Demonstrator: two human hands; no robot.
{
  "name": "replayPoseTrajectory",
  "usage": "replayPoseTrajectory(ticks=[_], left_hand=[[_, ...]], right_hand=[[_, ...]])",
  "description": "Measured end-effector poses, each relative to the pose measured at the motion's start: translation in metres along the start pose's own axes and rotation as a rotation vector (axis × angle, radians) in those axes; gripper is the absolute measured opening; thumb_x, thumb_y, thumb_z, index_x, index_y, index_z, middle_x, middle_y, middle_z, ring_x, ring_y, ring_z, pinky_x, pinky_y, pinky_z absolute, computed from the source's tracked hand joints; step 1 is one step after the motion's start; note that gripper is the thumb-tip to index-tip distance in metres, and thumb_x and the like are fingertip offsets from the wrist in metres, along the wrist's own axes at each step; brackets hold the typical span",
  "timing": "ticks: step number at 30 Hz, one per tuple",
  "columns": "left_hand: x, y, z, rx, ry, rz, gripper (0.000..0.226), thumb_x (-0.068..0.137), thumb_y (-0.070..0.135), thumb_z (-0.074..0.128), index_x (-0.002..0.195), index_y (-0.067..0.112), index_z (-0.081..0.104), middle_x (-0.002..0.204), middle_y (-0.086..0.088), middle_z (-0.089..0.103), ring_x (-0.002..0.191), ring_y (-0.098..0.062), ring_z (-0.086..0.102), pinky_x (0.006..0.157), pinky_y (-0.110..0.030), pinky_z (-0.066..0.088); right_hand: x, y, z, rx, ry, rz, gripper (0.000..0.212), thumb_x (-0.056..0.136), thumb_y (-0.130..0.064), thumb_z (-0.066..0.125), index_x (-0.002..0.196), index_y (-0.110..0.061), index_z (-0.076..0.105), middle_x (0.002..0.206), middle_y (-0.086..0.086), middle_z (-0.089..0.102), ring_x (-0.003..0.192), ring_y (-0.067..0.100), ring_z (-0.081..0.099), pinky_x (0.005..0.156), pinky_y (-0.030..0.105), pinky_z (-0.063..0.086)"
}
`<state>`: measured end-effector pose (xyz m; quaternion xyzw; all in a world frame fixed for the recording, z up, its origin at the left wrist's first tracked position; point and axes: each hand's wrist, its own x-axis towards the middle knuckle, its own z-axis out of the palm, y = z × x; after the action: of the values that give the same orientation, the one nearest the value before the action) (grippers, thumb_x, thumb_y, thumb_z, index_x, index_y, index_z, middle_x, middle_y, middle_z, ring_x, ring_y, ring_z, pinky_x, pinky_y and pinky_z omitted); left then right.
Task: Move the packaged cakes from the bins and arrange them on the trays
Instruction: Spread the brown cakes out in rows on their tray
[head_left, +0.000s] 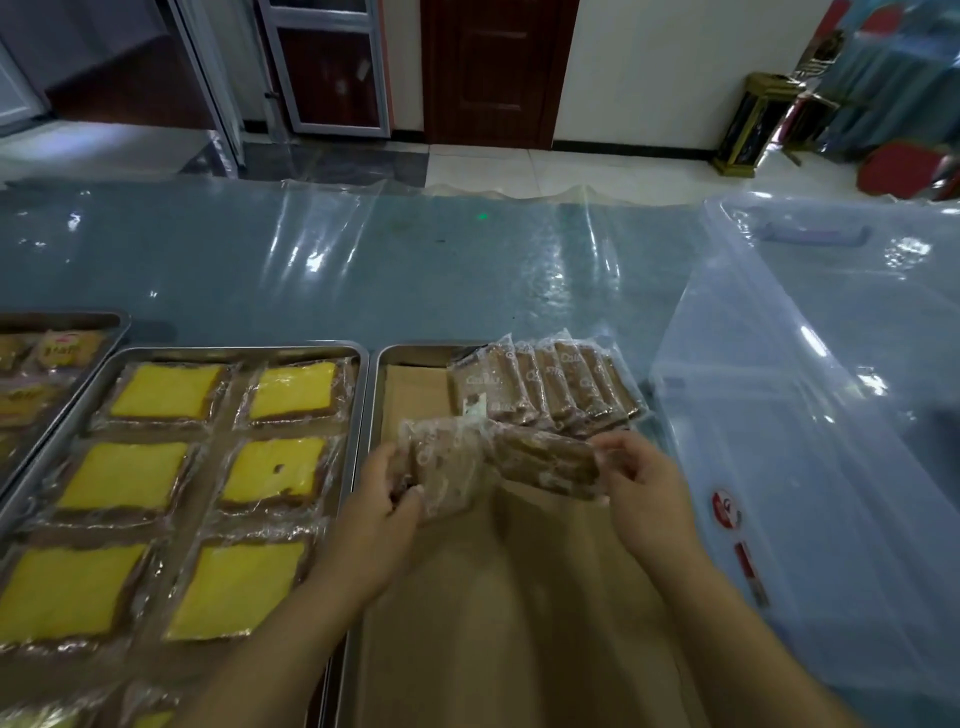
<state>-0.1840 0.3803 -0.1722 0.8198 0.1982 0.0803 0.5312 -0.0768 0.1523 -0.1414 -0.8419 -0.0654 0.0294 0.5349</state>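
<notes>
Brown packaged cakes in clear wrappers (548, 387) stand overlapped at the paper-lined steel tray's (387, 358) 1 o'clock corner. Your left hand (382, 512) grips one wrapped brown cake (447, 467) — your right hand (644, 488) pinches another (545, 460) — both over the tray's middle. Clear plastic bin (779, 415) at 3 o'clock.

Dim, bluish indoor light overall; white glare streaks the plastic sheet (322, 249) on the table and the clear bin (810, 395); edges bow with wide-angle distortion — the far room smears softly; the hands blur slightly — shadows stay faint.
</notes>
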Motion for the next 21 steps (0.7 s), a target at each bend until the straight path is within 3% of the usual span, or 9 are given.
replayPoseTrajectory(ticks=[2,5,7,10,14,17,19,21], left_hand=[[-0.012,0.001,-0.001,-0.104,0.012,-0.133,0.042,0.091,0.019,0.050,0.128,0.036,0.039,0.111,0.014,0.063,0.097,-0.004,0.061,0.085,-0.037,0.050],[-0.030,0.003,-0.003,0.088,-0.021,-0.193,0.040,0.090,0.018,0.050,0.129,0.025,0.043,0.115,0.003,0.063,0.099,-0.014,0.060,0.089,-0.037,0.047],[-0.044,0.002,-0.004,0.293,-0.085,-0.199,0.042,0.089,0.020,0.052,0.129,0.022,0.041,0.103,0.003,0.063,0.095,-0.019,0.060,0.088,-0.038,0.046],[-0.061,-0.001,-0.003,0.585,-0.110,-0.146,0.044,0.084,0.021,0.053,0.127,0.016,0.045,0.096,-0.005,0.064,0.096,-0.026,0.059,0.090,-0.039,0.044],[-0.079,-0.006,0.004,0.684,0.016,0.068,0.035,0.084,0.024,0.055,0.118,0.016,0.055,0.115,-0.005,0.054,0.107,-0.024,0.047,0.087,-0.033,0.038],[-0.090,-0.011,0.016,0.667,-0.088,0.261,0.032,0.090,0.020,0.051,0.121,0.017,0.056,0.125,0.000,0.050,0.118,-0.017,0.036,0.093,-0.019,0.027],[-0.093,-0.014,0.026,0.673,-0.220,0.318,0.039,0.093,0.022,0.049,0.131,0.018,0.050,0.140,0.001,0.043,0.132,-0.016,0.027,0.105,-0.018,0.016],[-0.094,-0.017,0.031,0.738,-0.304,0.319,0.042,0.097,0.031,0.043,0.138,0.025,0.043,0.149,0.006,0.032,0.140,-0.015,0.017,0.112,-0.024,0.012]], right_hand=[[-0.010,0.005,-0.011,-0.007,0.058,-0.049,0.026,0.092,-0.007,0.054,0.088,-0.031,0.064,0.087,-0.012,0.066,0.081,0.001,0.061,0.063,0.009,0.044],[-0.025,0.012,-0.024,-0.035,0.078,-0.094,0.030,0.086,0.000,0.057,0.082,-0.028,0.067,0.084,-0.013,0.067,0.084,0.001,0.061,0.065,0.006,0.043],[-0.039,0.015,-0.031,-0.044,0.020,-0.160,0.035,0.080,0.004,0.059,0.074,-0.029,0.067,0.078,-0.016,0.066,0.080,-0.003,0.061,0.063,0.003,0.043],[-0.058,0.023,-0.042,-0.206,-0.081,-0.223,0.034,0.079,0.004,0.059,0.066,-0.027,0.063,0.069,-0.019,0.061,0.070,-0.006,0.060,0.055,0.004,0.042],[-0.071,0.037,-0.047,-0.667,-0.194,-0.115,0.027,0.086,-0.021,0.058,0.064,-0.034,0.053,0.063,-0.015,0.054,0.058,0.003,0.052,0.049,0.015,0.034],[-0.072,0.040,-0.038,-0.666,-0.176,-0.186,0.007,0.085,-0.023,0.061,0.085,-0.028,0.066,0.083,-0.008,0.063,0.067,0.003,0.052,0.055,0.017,0.035],[-0.068,0.043,-0.026,-0.663,-0.254,-0.276,0.026,0.088,-0.024,0.058,0.113,-0.023,0.064,0.113,-0.001,0.063,0.093,0.016,0.057,0.071,0.023,0.042],[-0.063,0.049,-0.013,-0.737,-0.413,-0.316,0.042,0.093,-0.030,0.051,0.135,-0.027,0.047,0.141,-0.001,0.045,0.127,0.023,0.040,0.098,0.034,0.038]])
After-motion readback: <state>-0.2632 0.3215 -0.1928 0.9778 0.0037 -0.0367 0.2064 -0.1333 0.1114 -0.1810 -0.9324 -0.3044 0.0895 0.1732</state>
